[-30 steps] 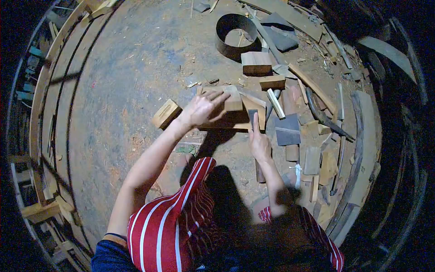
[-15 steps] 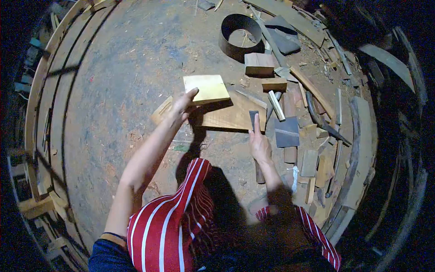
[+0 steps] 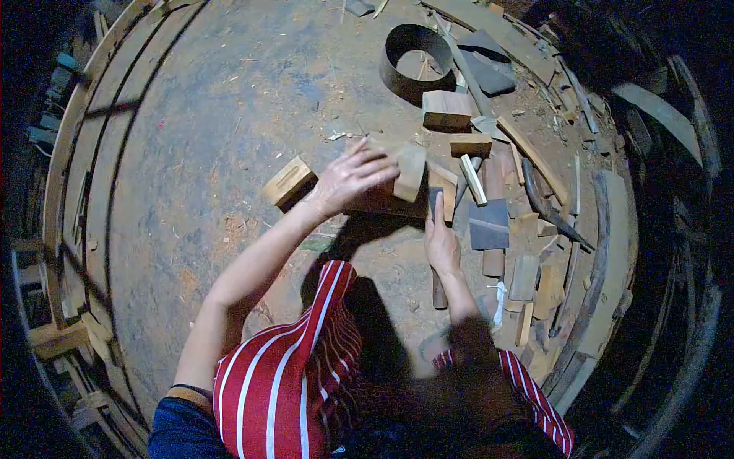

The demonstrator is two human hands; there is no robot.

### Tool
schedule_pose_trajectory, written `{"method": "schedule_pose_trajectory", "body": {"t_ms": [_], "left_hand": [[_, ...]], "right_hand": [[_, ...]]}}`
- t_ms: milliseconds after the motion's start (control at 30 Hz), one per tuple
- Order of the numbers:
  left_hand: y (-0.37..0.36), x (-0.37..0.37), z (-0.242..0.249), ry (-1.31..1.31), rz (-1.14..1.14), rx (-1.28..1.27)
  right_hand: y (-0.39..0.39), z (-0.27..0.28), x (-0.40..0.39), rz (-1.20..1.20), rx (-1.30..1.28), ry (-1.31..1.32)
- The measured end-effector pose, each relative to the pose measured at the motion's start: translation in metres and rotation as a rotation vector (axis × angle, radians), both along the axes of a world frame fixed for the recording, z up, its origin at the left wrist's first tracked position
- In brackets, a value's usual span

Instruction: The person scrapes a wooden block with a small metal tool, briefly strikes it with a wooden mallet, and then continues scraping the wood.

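My left hand [image 3: 353, 180], blurred by motion, has its fingers over a pale wooden block [image 3: 410, 173], gripping it in a tilted position. Beneath the block lies a wooden board [image 3: 444, 180], mostly hidden by hand, block and shadow. My right hand [image 3: 442, 249] is closed around a chisel-like tool with a flat dark blade [image 3: 435, 200]; its index finger lies along the blade and its handle [image 3: 439, 292] sticks out below. Left of my left hand sits a smaller wood block [image 3: 289, 180].
A dark metal ring [image 3: 417, 65] stands at the back. To the right lie wood blocks [image 3: 447, 111], a dark flat sheet [image 3: 488, 224], a curved dark bar [image 3: 547, 208] and several offcuts. A red-striped cloth [image 3: 279, 382] covers my lap.
My left hand has moved right and turned the pale block from lying flat to tilted, uncovering the small block at left. The right hand has stayed almost in place with its tool.
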State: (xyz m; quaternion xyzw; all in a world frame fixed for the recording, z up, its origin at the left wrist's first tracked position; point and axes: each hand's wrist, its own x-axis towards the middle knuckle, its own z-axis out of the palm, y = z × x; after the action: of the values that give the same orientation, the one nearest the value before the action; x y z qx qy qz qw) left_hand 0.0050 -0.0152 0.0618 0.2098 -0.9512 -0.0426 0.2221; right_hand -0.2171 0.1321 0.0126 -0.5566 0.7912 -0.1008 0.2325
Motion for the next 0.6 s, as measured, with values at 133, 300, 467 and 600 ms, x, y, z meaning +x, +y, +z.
{"method": "schedule_pose_trajectory", "body": {"t_ms": [133,300,467,600], "left_hand": [[0.01,0.013,-0.019,-0.202,-0.049,-0.068],[0.014,0.028,-0.014,-0.423,0.205,0.155],[0.025,0.004,-0.023,-0.252,0.609,0.506],[0.035,-0.022,-0.025,-0.283,0.682,0.477]], "right_hand": [[0.003,0.001,0.0,0.001,-0.026,0.021],[0.003,-0.001,-0.002,0.004,-0.005,-0.014],[0.003,-0.001,0.001,0.014,-0.013,0.04],[0.003,0.003,0.003,0.003,0.003,0.041]]}}
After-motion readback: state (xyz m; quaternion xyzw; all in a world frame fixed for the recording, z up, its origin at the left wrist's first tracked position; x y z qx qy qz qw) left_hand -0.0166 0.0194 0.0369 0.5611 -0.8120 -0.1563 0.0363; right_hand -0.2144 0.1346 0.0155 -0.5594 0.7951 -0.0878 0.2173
